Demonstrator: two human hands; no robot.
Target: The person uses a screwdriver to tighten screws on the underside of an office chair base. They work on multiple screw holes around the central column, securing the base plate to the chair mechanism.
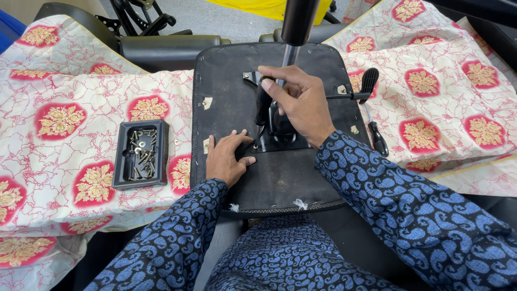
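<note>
Head view looks straight down at an upturned chair seat (pixel 301 178), black fabric underside facing up, lying on a cream cloth (pixel 81 86) with red and gold flower patches. The seat sits in the middle of that cloth, its near edge almost over the person's lap.

The person's left hand (pixel 229 158) is pressed flat on the seat's underside, fingers spread and relaxed, not gripping anything, thumb just touching the edge of the black metal mechanism plate (pixel 283 141) bolted near the seat's centre. The right hand (pixel 300 99) is closed around the top of the mechanism where the gas cylinder (pixel 295 32) comes up out of it, fingers curled tight over a black part there. Can't tell exactly what's under the fingertips, the hand hides it.

A thin lever rod with a black paddle handle (pixel 369 82) sticks out from the mechanism toward the seat's right edge, and a second black handle (pixel 378 141) lies just off that edge on the cloth.

Well off to the left of the seat, on the cloth, there's a small black plastic tray (pixel 123 156) full of screws and bolts. Both sleeves are dark blue paisley. Another black chair part (pixel 167 48) sits beyond the far edge of the seat.
</note>
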